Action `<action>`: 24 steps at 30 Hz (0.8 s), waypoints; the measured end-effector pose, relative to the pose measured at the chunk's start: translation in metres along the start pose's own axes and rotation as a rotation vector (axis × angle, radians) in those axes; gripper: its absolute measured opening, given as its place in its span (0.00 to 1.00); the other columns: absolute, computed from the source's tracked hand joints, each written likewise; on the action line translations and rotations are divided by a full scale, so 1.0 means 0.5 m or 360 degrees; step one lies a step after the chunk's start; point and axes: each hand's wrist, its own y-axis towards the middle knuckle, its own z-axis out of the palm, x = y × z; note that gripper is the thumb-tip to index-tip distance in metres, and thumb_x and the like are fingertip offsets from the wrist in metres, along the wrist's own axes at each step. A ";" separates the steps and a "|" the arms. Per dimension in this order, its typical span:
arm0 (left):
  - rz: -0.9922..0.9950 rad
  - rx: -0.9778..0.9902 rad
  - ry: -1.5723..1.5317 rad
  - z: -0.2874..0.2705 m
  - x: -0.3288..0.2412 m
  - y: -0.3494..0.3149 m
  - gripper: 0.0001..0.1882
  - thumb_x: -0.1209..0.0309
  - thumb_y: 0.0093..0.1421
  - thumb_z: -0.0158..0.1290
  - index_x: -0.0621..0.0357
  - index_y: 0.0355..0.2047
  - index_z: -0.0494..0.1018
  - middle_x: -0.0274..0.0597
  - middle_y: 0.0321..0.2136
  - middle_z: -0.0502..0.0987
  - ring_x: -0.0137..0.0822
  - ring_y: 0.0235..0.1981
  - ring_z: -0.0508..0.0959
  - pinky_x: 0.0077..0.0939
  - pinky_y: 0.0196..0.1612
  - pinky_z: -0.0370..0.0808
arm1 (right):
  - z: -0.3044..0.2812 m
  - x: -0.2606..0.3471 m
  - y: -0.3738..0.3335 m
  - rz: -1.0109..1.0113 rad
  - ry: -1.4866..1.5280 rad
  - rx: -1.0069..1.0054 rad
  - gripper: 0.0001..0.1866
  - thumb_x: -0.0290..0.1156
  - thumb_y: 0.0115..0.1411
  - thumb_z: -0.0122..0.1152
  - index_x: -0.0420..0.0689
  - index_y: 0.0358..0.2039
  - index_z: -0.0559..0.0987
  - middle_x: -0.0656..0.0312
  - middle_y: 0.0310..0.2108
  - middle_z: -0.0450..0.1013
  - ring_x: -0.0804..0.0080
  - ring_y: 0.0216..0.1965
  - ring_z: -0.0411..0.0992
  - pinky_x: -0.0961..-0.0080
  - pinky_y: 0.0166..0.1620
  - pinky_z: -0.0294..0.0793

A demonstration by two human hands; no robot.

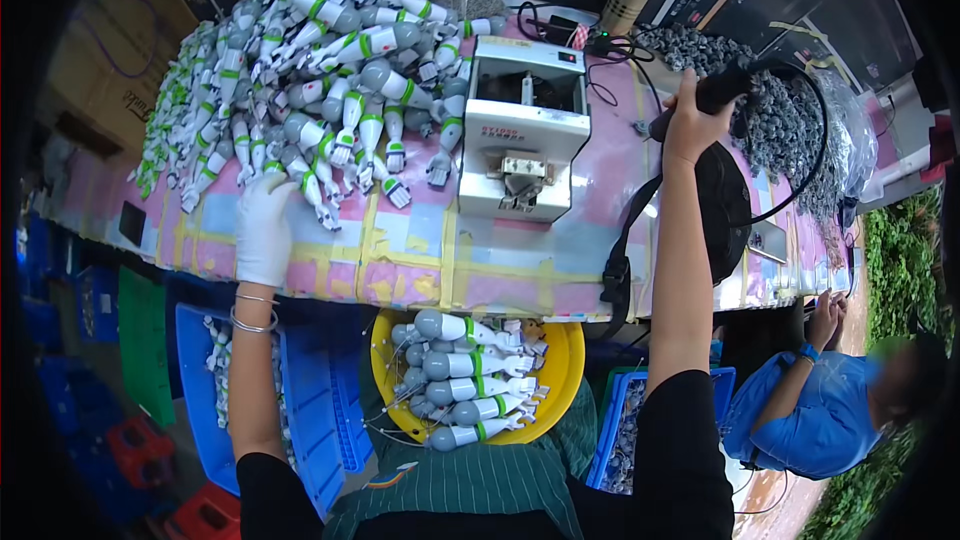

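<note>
My left hand (263,235), in a white glove, lies at the near edge of a large pile of toy robot arms (385,40) on the table. Its fingers are stretched toward the pile, the tips against the nearest pieces. These arms are white and grey with green bands. Bare, my right hand (694,122) is closed around a black cylindrical thing (722,90), raised over the table's right side. A black bag (722,205) with a strap lies below that hand. Between my hands stands a white and grey box-shaped machine (525,130).
A yellow basin (570,380) with several toy arms sits at my lap. Blue bins (310,420) stand below the table. Dark grey small parts (800,130) are heaped at the right rear, near cables. At the far right is another person (815,410) in blue.
</note>
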 end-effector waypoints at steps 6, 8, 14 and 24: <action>0.0217 0.0260 0.0475 0.028 0.053 0.031 0.12 0.80 0.49 0.50 0.60 0.35 0.75 0.45 0.39 0.76 0.49 0.45 0.74 0.41 0.46 0.71 | 0.009 -0.018 0.028 0.0077 0.0011 -0.0019 0.14 0.26 0.55 0.69 0.38 0.34 0.69 0.64 0.19 0.67 0.77 0.14 0.67 0.79 0.18 0.69; 0.0170 0.0303 0.0508 0.022 0.053 0.044 0.11 0.80 0.49 0.51 0.59 0.35 0.75 0.45 0.38 0.75 0.49 0.44 0.74 0.41 0.46 0.71 | 0.022 -0.034 0.034 0.0088 -0.0075 0.0006 0.15 0.26 0.55 0.69 0.38 0.33 0.70 0.64 0.19 0.68 0.76 0.14 0.68 0.79 0.18 0.69; 0.0114 0.0106 0.0409 0.019 0.037 0.059 0.10 0.78 0.48 0.53 0.58 0.33 0.75 0.44 0.37 0.76 0.48 0.44 0.74 0.41 0.45 0.70 | 0.022 -0.081 0.086 -0.1011 -0.1095 0.0013 0.21 0.39 0.49 0.75 0.39 0.31 0.73 0.64 0.24 0.75 0.79 0.18 0.71 0.75 0.27 0.72; 0.0475 0.0274 0.0359 0.022 0.026 0.095 0.14 0.82 0.45 0.53 0.58 0.34 0.73 0.44 0.42 0.75 0.48 0.49 0.73 0.42 0.49 0.68 | 0.062 -0.061 0.040 0.0197 -0.0144 0.0025 0.14 0.29 0.54 0.70 0.41 0.20 0.72 0.64 0.14 0.69 0.77 0.12 0.68 0.79 0.19 0.69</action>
